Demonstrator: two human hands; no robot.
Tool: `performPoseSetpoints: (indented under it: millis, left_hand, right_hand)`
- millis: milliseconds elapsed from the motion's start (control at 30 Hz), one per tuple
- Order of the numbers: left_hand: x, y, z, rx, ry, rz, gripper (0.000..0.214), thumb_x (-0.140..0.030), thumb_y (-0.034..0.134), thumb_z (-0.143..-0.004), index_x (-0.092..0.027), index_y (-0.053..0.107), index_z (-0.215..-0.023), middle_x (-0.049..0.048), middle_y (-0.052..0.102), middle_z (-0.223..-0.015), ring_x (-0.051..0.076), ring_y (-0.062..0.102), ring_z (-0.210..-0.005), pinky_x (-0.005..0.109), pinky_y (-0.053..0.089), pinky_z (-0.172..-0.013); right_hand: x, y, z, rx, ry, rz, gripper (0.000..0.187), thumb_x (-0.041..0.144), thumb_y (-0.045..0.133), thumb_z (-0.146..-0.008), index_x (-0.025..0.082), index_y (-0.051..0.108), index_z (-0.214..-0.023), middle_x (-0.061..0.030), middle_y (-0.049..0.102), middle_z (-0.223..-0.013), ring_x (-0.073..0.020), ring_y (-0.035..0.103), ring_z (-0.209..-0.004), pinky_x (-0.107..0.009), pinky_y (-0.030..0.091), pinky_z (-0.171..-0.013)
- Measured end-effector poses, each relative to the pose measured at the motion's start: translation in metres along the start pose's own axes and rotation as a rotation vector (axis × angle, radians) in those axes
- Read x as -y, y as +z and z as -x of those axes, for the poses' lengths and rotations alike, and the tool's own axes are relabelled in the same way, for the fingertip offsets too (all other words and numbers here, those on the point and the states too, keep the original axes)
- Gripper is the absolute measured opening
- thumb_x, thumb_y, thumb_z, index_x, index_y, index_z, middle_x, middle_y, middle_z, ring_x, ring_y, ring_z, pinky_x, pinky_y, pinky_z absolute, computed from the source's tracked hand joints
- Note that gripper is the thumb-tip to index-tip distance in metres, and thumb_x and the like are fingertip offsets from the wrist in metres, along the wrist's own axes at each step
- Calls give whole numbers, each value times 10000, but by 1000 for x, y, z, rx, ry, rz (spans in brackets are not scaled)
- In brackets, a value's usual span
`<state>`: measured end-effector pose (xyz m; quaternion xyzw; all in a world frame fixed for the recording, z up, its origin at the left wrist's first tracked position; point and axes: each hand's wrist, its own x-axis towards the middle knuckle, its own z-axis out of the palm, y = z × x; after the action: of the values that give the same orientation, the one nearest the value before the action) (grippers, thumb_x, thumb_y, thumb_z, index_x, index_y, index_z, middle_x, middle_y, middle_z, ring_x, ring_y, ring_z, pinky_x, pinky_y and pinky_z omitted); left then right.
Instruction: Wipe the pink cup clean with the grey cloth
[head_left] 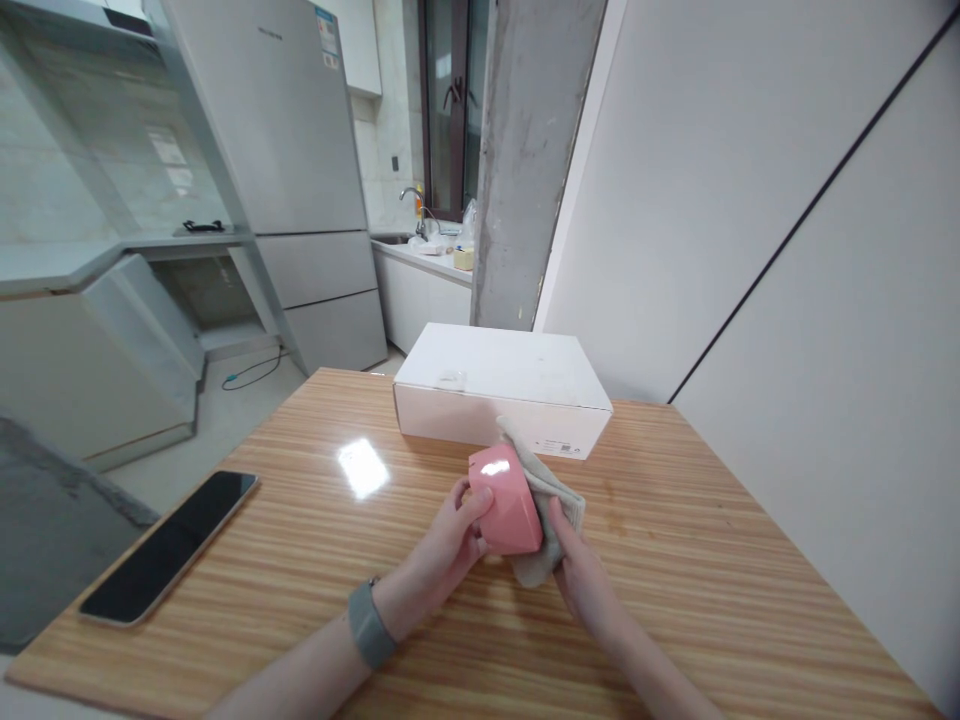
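My left hand (pixel 454 545) grips a pink faceted cup (pixel 504 500) from the left, fingers wrapped on its side. It wears a grey wristband (pixel 370 625). My right hand (pixel 577 570) holds a beige cloth (pixel 551 500) pressed against the cup's right side. Both hands hover just over the wooden table (pixel 675 600), in front of a white box (pixel 502 390).
A black phone (pixel 169 548) lies face up near the table's left edge. A white wall runs along the right side. Beyond the table stand a concrete pillar (pixel 525 160), a grey fridge (pixel 292 180) and a counter with a sink faucet (pixel 412 210).
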<state>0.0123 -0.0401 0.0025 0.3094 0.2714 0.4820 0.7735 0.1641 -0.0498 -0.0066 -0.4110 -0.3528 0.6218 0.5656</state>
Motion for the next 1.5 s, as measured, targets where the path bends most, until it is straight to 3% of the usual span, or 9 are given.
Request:
performPoseSetpoints:
  millis: [133,333,500,667,867,1067,1333,1500]
  left_hand:
    - [0,-3,-2,-82,113,-75,743,-362,804,-721,-189,405,-1324,129,633,-1167,255,615,-1060,359,478,-881]
    - [0,-10,-7,-134,228,-324,847,-341,859,-633,-223,369,-1313,143,569,-1275,288,559,-1168,423,455,-981]
    - [-8,-4,-4,-152,289,-464,948,-286,905,-549,-274,346,-1315,115,519,-1313,274,547,-1188,417,475,-985]
    - [-18,-1,-1,-110,371,-645,974,-252,898,-553,-290,325,-1340,100,494,-1348,264,534,-1211,411,470,-1012]
    - [-24,-11,-4,-115,447,-834,1031,-262,899,-533,-283,335,-1396,92,519,-1352,289,542,-1205,437,472,-1018]
    - [-30,-17,-4,-138,500,-967,1057,-261,886,-551,-306,325,-1446,81,469,-1397,297,508,-1246,478,432,-1062]
    - [-39,-15,-2,-131,622,-1187,1053,-200,833,-541,-292,335,-1465,70,432,-1348,294,467,-1251,463,420,-1074]
    - [-43,-18,-4,-263,590,-1124,1041,-259,861,-525,-254,375,-1446,81,470,-1303,293,501,-1222,454,429,-1058]
  right_hand:
    - [8,8,5,17,68,-99,561,670,691,-720,263,719,-1105,-31,694,-1261,-263,435,-1388,-457,229,-1206]
    - [19,13,8,19,126,-233,562,649,742,-680,236,738,-1061,-52,728,-1195,-294,517,-1320,-460,307,-1174]
    - [26,11,10,24,211,-299,576,618,768,-669,210,734,-1075,-84,758,-1113,-326,563,-1268,-488,362,-1132]
    - [33,11,10,29,232,-332,547,609,747,-693,202,738,-1058,-97,769,-1075,-341,591,-1231,-509,370,-1118]
    - [35,10,6,-19,238,-372,479,564,670,-784,194,724,-1084,-98,762,-1100,-317,571,-1260,-488,368,-1123]
    - [38,11,2,-88,325,-427,428,484,531,-915,155,694,-1136,-110,761,-1099,-284,616,-1211,-451,407,-1103]
    - [36,7,-6,-126,445,-432,432,445,438,-972,140,651,-1193,-111,773,-1058,-255,679,-1117,-407,458,-1056]
    - [36,0,-15,-110,538,-392,471,464,411,-973,129,622,-1229,-126,768,-1068,-263,695,-1085,-424,472,-1033]
